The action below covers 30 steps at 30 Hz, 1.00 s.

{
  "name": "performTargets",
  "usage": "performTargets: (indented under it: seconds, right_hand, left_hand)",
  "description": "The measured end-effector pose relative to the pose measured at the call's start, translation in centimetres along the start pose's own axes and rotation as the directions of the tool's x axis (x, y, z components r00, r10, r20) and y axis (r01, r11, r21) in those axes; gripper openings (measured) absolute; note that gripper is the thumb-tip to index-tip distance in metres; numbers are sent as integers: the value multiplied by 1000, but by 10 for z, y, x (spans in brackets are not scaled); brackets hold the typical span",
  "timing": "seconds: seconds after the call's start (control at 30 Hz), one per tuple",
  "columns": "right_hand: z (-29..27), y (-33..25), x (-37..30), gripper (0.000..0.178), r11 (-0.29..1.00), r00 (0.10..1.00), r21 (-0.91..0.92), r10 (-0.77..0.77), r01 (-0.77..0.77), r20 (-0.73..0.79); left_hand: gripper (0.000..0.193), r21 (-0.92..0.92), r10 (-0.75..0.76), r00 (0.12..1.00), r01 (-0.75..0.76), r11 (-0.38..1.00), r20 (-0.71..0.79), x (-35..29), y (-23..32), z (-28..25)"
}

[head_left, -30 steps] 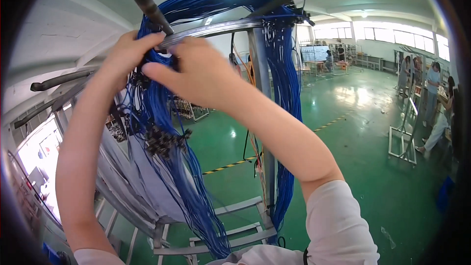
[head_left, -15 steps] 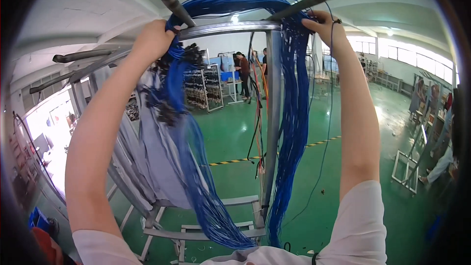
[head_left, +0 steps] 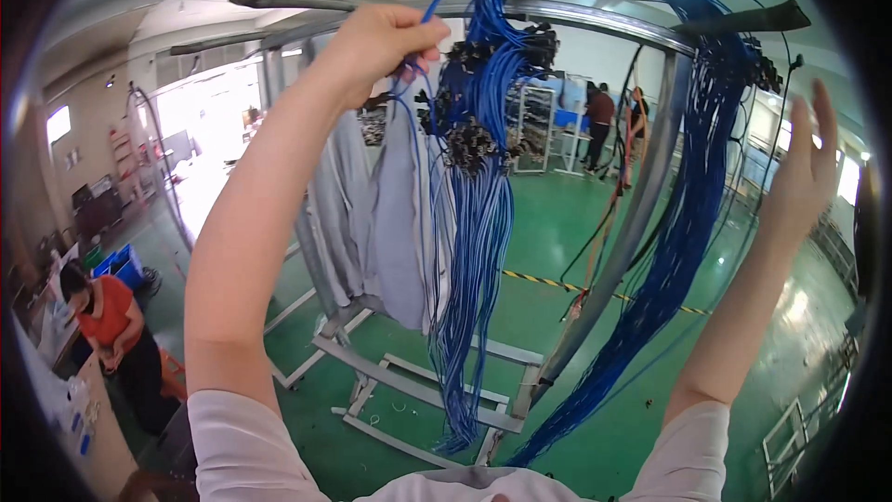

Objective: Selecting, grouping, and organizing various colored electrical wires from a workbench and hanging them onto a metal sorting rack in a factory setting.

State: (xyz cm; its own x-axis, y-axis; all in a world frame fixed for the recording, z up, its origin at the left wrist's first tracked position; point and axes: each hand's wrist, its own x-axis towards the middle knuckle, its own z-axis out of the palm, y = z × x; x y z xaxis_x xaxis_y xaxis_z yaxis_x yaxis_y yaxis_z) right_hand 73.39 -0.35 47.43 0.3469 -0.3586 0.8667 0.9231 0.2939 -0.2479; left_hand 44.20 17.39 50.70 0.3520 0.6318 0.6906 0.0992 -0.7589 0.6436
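Observation:
A thick bundle of blue wires (head_left: 697,177) is draped over the top bar of a metal rack (head_left: 595,23), hanging down on both sides of it. Black connectors (head_left: 474,144) cluster on the bundle's left part. My left hand (head_left: 386,46) is closed on a loose blue wire left of the bundle, beside the rack's top bar. To the right of the rack my right hand (head_left: 804,167) is raised with fingers stretched out, holding nothing. Dark tube-like pegs (head_left: 753,20) stick out from the top bar, and the bundle lies against them.
Grey cloth (head_left: 395,223) hangs on the rack's left part. A person in a red top (head_left: 111,316) is at the lower left beside a table, with blue bins (head_left: 121,265) behind. More people (head_left: 599,125) stand far back. Yellow-black tape (head_left: 539,284) crosses the green floor.
My view has turned left, so the rack now sits farther right. My right hand has let go of the bundle and opened. My left hand now grips a loose wire away from the bundle.

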Motion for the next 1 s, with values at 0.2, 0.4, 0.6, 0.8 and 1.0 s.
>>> performTargets:
  seconds: [0.2,0.4,0.6,0.8,1.0]
  right_hand:
    - [15,-52,-85,19,667,880,740,-300,-83,369]
    - [111,-127,-58,31,504,513,393,119,-769,850]
    - [119,-113,-15,23,172,545,567,587,-806,598]
    - [117,-94,32,17,229,596,582,553,-780,582]
    - [129,-98,43,18,27,429,591,715,-806,552]
  left_hand:
    - [21,-337,-144,958,225,914,249,-63,-6,-30]
    - [23,-176,-184,982,173,969,-46,-79,11,-33]
    - [17,-22,-94,992,92,995,-84,-73,21,-46]
    - [20,85,-123,992,121,989,12,-65,6,-28]
    - [20,134,-100,991,111,985,-85,-49,-4,-36]
